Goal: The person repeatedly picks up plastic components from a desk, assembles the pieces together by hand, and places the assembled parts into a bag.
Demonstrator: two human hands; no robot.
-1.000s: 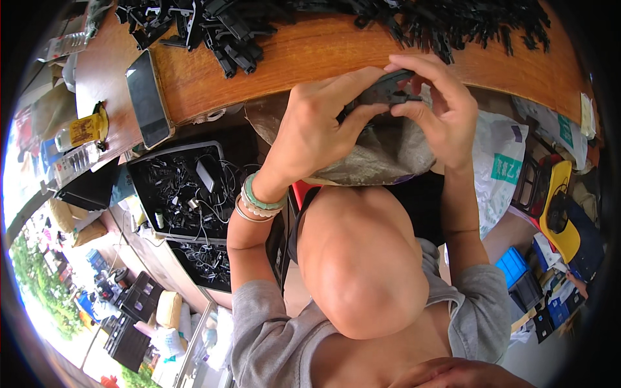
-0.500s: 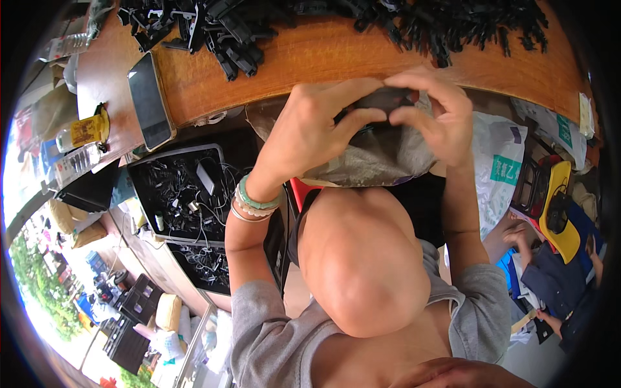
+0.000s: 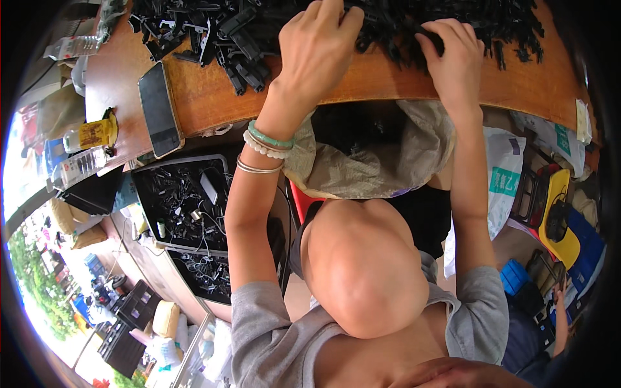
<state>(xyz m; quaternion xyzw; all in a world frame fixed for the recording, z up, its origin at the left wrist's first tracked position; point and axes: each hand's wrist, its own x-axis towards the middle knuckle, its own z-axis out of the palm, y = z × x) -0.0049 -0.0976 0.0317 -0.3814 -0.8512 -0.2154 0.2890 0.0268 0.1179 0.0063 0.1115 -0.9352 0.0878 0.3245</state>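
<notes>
My left hand [image 3: 318,50] reaches over the far side of the wooden table, with green and white bracelets on its wrist. Its fingers are bent and apart at the black parts, and nothing shows between them; the tips run to the picture's upper edge. Black plastic parts [image 3: 242,42] lie heaped on the left, and a pile of small black parts [image 3: 508,29] is on the right. My right hand [image 3: 456,64] is at that pile, its thumb and fingers closed around a dark plastic part [image 3: 435,43]. Below my hands, a grey woven sack [image 3: 362,173] hangs open in front of my knees, with dark contents.
A phone [image 3: 160,110] lies on the table [image 3: 200,90] at left, near a yellow tape roll [image 3: 96,134]. Black bins [image 3: 226,165] of parts and cables stand below it. To the right are a white plastic bag [image 3: 501,174], a yellow stool [image 3: 559,223] and another person's arm [image 3: 561,317].
Both hands have moved away from over the sack and up to the piles, spreading apart. The dark part held between them is gone from there, and the sack's mouth shows. The person at right has shifted.
</notes>
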